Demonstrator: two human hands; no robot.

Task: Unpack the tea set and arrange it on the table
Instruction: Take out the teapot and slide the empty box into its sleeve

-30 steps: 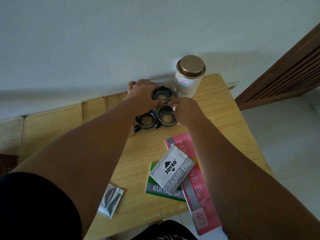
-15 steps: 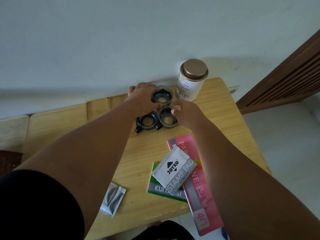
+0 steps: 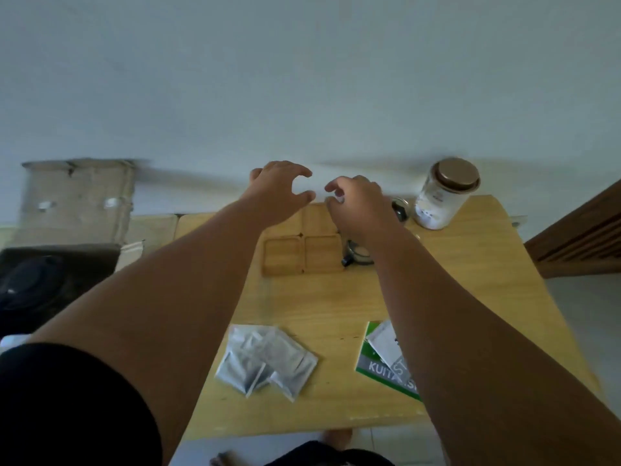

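Note:
Both my hands hover above the far side of the wooden table (image 3: 336,297), near the wall. My left hand (image 3: 279,190) is spread with curled fingers and holds nothing. My right hand (image 3: 359,203) is beside it, fingers loosely bent and apart, also empty. Below them lie square wooden coasters (image 3: 302,257) set edge to edge. A dark glass tea cup (image 3: 356,255) peeks out from under my right wrist, and another cup (image 3: 400,210) shows behind it. A white tea canister (image 3: 443,193) with a bronze lid stands at the far right corner.
Silver sachets (image 3: 265,361) lie near the front. A green booklet (image 3: 376,371) with a white packet (image 3: 386,344) on it lies partly under my right arm. A cardboard box (image 3: 77,193) and a dark case (image 3: 33,290) sit left. A wooden door (image 3: 584,230) is on the right.
Both hands have let go of the cups and moved left, above the coasters. The view has swung left, bringing the box and the dark case into sight.

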